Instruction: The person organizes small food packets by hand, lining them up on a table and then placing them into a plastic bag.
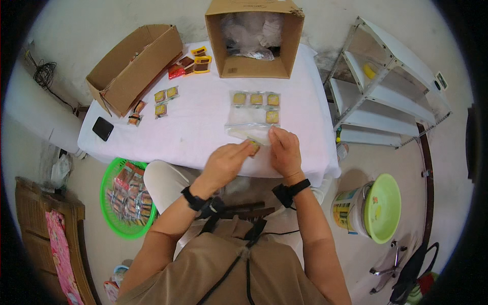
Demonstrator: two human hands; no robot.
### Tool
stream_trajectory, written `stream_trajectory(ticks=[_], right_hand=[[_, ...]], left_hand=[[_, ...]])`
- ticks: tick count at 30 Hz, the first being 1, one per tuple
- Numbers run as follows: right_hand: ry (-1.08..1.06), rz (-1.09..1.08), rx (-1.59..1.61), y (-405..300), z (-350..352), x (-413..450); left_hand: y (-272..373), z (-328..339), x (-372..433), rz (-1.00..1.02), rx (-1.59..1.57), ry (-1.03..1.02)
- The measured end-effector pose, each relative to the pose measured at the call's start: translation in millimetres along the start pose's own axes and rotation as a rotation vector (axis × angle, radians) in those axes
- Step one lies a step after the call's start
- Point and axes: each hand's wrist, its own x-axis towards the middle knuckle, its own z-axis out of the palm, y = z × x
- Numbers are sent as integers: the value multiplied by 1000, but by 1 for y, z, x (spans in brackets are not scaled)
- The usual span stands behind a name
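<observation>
A clear zip bag point(248, 113) lies flat on the white-covered table, with several small wrapped yellow snack pieces point(256, 99) inside, most along its far end and one below them at the right. My left hand point(225, 162) holds another wrapped snack piece point(254, 148) just below the bag's mouth. At the right corner of that mouth, my right hand point(284, 148) pinches the bag's edge. Farther left on the cloth sit a few more wrapped yellow pieces point(160, 110).
An open cardboard box point(254, 70) holding plastic stands at the back; a long carton point(133, 72) is at the left. Orange-brown packets point(135, 117), flat red and yellow packets point(201, 64) and a phone point(103, 129) lie nearby. A green basket point(103, 202) stands on the floor.
</observation>
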Motion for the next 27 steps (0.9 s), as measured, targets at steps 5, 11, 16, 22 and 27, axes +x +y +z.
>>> stream_trajectory(ticks=[5, 11, 16, 22, 27], right_hand=[[15, -20, 13, 2, 1, 2], [11, -41, 3, -1, -2, 4], [10, -34, 0, 0, -2, 3], [-4, -41, -13, 0, -3, 2], [-3, -34, 8, 1, -2, 3]], left_hand=[[-3, 39, 17, -31, 197, -73], [-14, 59, 28, -224, 271, -240], [0, 59, 12, -170, 203, -151], [-2, 58, 21, -196, 98, -177], [-11, 64, 31, -249, 47, -269]])
